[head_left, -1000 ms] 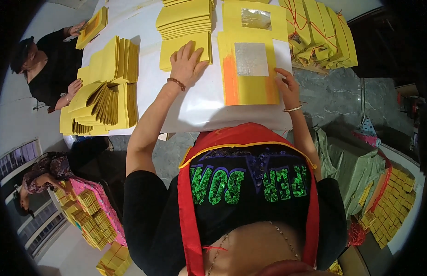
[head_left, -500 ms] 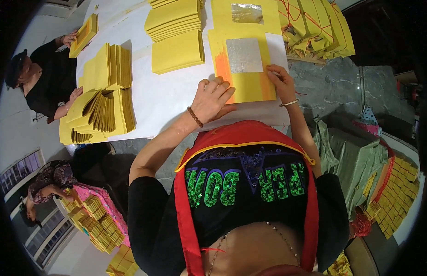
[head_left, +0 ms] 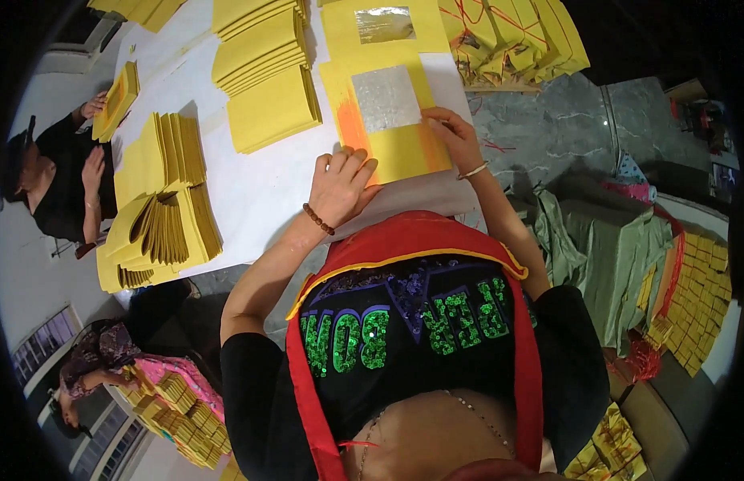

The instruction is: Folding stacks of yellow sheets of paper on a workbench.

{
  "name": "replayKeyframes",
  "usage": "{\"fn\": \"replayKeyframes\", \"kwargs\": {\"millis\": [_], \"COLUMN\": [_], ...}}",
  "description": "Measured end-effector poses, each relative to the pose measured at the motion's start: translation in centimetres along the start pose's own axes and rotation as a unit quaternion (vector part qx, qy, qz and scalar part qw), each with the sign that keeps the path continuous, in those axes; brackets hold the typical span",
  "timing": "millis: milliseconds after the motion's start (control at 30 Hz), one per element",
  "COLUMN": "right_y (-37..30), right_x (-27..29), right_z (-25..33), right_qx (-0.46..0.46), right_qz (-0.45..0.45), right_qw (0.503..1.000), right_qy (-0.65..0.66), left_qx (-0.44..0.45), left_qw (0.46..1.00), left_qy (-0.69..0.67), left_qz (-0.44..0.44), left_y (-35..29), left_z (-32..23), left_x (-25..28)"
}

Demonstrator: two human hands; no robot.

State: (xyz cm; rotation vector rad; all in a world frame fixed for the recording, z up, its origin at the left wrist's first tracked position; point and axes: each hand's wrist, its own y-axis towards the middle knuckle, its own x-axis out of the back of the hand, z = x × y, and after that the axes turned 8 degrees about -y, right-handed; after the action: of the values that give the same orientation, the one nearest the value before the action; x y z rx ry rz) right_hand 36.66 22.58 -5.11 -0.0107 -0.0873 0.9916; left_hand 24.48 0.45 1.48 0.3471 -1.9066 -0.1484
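A yellow paper sheet point(head_left: 406, 152) lies on the near right part of the white-covered table, with a silver foil square point(head_left: 386, 98) and orange bands down its sides. My left hand point(head_left: 340, 188) has its fingers curled over the sheet's near left corner, the thumb by the near edge. At the right edge, beside the foil, my right hand point(head_left: 456, 138) pinches the paper between thumb and fingers. Just beyond lies another yellow sheet with a foil patch point(head_left: 386, 26), partly overlapped. Whether several sheets are stacked under my hands I cannot tell.
Folded yellow paper stacks point(head_left: 274, 108) stand left of the sheets, and fanned bundles point(head_left: 159, 228) at the table's left end. A person in black point(head_left: 67, 184) sits there; another person point(head_left: 95, 353) works lower left. Red-tied yellow bundles point(head_left: 516, 40) lie at far right.
The view has shifted, so the table sits further left. My hands remain at the sheet's edges. The seated person's near hand has lifted from the fanned bundles.
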Motion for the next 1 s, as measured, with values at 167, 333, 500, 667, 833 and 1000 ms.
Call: {"fn": "replayKeyframes", "kwargs": {"millis": [167, 333, 500, 667, 833, 1000], "right_y": [0.1, 0.6, 0.6, 0.5, 0.7, 0.5], "right_x": [0.0, 0.2, 0.4, 0.1, 0.0, -0.6], "right_z": [-0.1, 0.6, 0.1, -0.1, 0.5, 2.1], "right_qx": [-0.028, -0.062, -0.018, -0.051, -0.071, -0.135], "right_qz": [-0.013, -0.007, -0.011, -0.026, -0.031, -0.054], "right_qw": [0.997, 0.994, 0.999, 0.995, 0.992, 0.984], "right_qy": [0.069, 0.088, 0.028, 0.085, 0.102, 0.103], "left_qx": [0.003, 0.057, 0.246, 0.271, 0.295, 0.32], "left_qw": [0.997, 0.98, 0.897, 0.868, 0.845, 0.818], "left_qy": [-0.076, -0.19, -0.366, -0.409, -0.438, -0.471], "left_qz": [-0.01, -0.031, 0.04, 0.071, 0.083, 0.08], "left_y": [0.6, 1.0, 2.0, 2.3, 3.0, 2.6], "left_z": [0.2, 1.7, 2.4, 3.5, 3.4, 4.1], "left_x": [0.6, 0.3, 0.7, 0.5, 1.5, 1.1]}}
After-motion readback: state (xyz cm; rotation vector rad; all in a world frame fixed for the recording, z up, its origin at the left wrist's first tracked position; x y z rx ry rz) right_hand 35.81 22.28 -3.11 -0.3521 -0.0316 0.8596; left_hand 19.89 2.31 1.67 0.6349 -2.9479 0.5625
